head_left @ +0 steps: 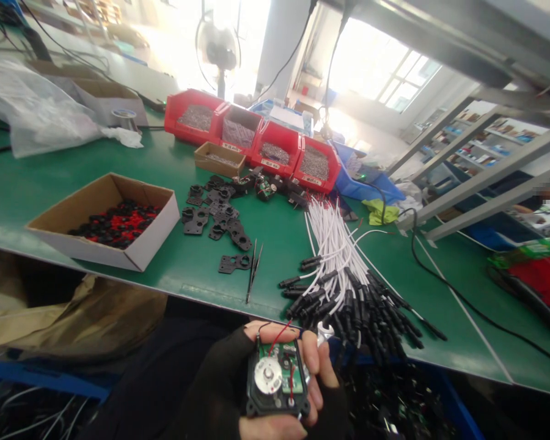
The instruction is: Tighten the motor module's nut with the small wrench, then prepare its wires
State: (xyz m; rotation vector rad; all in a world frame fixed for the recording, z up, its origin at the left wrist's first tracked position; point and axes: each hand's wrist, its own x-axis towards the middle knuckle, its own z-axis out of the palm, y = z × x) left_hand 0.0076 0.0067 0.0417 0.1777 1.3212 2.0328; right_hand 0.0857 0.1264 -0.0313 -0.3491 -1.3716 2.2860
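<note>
Both gloved hands are clamped on a small motor module (pixel 277 382): the left hand (pixel 220 385) cradles its black housing and the right hand (pixel 321 376) curls its fingers over the far edge. They hold it just below the white cable bundle (pixel 343 269), off the bench (pixel 187 263), face up, probably to show the circuit board. Tweezers (pixel 253 272) and black brackets (pixel 215 214) lie left of that bundle, seemingly for easy reach.

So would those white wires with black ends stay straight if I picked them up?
Probably not: the white wires look thin and curve already, so they'd likely flop. The loose black plugs might slide apart.
</note>
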